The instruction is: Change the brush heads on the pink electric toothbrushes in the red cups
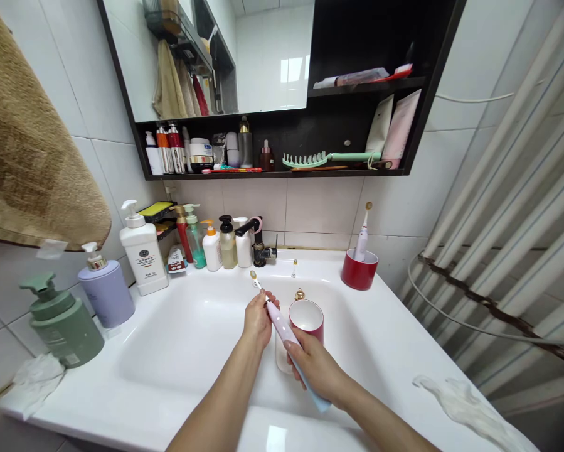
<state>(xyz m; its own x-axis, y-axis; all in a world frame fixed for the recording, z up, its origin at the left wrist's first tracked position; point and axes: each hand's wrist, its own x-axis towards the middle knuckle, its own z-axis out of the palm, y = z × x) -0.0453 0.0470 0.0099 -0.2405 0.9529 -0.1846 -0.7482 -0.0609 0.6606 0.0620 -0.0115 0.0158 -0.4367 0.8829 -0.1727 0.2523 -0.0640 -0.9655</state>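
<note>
Over the white sink basin (pixel 178 351) I hold a pink electric toothbrush (pixel 282 323), its small brush head (pixel 253 276) pointing away towards the tap. My right hand (pixel 317 367) is wrapped round the lower handle, whose pale blue end sticks out below my wrist. My left hand (pixel 259 317) pinches the toothbrush near its neck, fingers closed. Just behind the handle, inside the basin, sits a red cup (pixel 307 319) with a white inside.
A black tap (pixel 258 242) and several pump bottles line the back edge; larger bottles (pixel 105 292) stand at left. A second red cup (pixel 359 269) holds another toothbrush. A crumpled tissue (pixel 34 380) lies left, a cloth (pixel 470 408) right. Brown towel (pixel 27 144) hangs left.
</note>
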